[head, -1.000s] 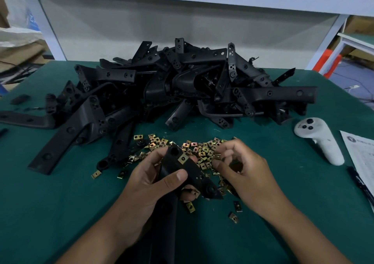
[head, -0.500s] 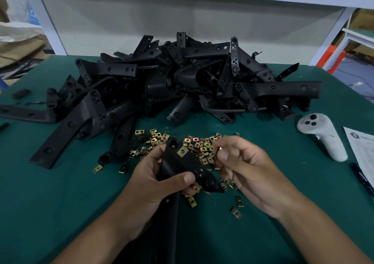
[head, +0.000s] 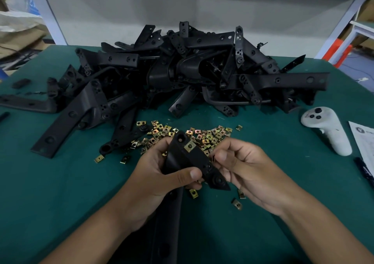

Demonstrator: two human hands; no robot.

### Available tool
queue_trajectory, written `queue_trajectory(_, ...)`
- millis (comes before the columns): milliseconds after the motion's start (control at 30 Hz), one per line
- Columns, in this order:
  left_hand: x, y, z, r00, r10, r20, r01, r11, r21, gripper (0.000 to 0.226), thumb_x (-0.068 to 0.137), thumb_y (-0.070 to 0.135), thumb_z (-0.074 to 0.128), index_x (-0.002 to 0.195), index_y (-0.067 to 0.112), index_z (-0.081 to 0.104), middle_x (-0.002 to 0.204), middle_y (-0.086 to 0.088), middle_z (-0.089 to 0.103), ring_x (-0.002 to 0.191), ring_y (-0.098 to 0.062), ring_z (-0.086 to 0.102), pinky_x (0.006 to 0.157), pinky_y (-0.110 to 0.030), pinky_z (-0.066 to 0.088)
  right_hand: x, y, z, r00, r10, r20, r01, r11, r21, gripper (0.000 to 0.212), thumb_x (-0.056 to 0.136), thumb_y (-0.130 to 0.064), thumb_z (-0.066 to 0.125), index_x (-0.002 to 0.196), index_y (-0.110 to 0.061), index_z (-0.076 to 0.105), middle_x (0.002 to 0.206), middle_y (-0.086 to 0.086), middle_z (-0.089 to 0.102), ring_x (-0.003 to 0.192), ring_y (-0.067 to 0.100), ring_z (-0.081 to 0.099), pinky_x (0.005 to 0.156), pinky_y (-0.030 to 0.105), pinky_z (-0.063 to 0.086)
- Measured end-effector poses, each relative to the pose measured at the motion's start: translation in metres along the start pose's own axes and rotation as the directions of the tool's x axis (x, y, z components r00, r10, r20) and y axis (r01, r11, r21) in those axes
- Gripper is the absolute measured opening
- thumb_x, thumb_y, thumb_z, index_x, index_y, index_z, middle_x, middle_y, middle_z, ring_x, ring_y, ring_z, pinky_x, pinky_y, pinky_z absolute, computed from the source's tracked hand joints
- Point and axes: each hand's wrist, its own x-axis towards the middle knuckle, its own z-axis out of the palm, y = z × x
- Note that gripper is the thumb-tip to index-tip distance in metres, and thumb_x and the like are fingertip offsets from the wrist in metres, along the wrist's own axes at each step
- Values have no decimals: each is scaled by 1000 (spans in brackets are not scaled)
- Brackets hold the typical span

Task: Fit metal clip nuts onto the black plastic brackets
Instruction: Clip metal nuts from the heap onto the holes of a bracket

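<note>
While the left hand (head: 162, 174) grips the angled black plastic bracket (head: 194, 162) above the near green desk (head: 50, 193), steadying it beside the loose brass-coloured clip nuts (head: 204, 137), the right hand (head: 242, 166) apparently pinches another nut at its edge for fitting.

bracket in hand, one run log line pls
left hand grips bracket | one clip nut fitted | right hand pinches next nut

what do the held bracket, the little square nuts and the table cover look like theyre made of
Bracket: looks like matt black moulded plastic, dull sheen.
Nuts: thin metal, yellowish iridescent plating, glinting.
Table cover: probably green felt-like cloth, no shine.
</note>
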Motion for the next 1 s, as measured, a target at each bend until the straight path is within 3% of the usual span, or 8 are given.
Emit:
queue_trajectory(367,0,-1,1,1000,12,16,-12,1000,-18,48,69,11,84,108,0,57,89,-12,74,69,-19,71,59,-26,57,-1,0,-6,1000,4,15,-2,985,-170,34,76,-57,79,74,-25,68,66,-5,59,60,8,53,57,17,44)
queue_trajectory(533,0,1,2,999,29,24,-29,1000,-5,47,68,11,83,106,0,56,82,-10,74,62,-16,69,57,-24,56,-1,-1,-6,1000,5,12,-3,984,-180,34,73,-58,80,73,-26,69,64,-4,59,59,9,52,57,18,45)
queue_trajectory(700,-1,1,1,999,26,44,-27,1000,2,43,69,10,83,104,5,58,81,-9,73,60,-14,68,56,-23,55,-2,-1,-5,1000,16,23,-11,981,-196,20,81,-43,76,71,-26,70,63,-5,60,58,8,53,57,17,46)
queue_trajectory(833,-1,0,2,997,12,71,-13,1000,11,47,69,10,83,108,3,57,83,-9,73,60,-14,68,54,-22,54,-3,-4,-6,998,23,50,-9,966,-258,26,81,-49,77,71,-27,68,64,-6,60,60,9,54,60,16,46)
queue_trajectory(1000,-1,0,1,994,0,108,-3,999,32,45,75,11,82,109,1,54,81,-6,73,61,-12,68,54,-18,52,-4,-4,-6,998,25,50,-10,959,-282,26,80,-44,74,62,-29,64,59,-11,54,55,5,50,57,13,42)
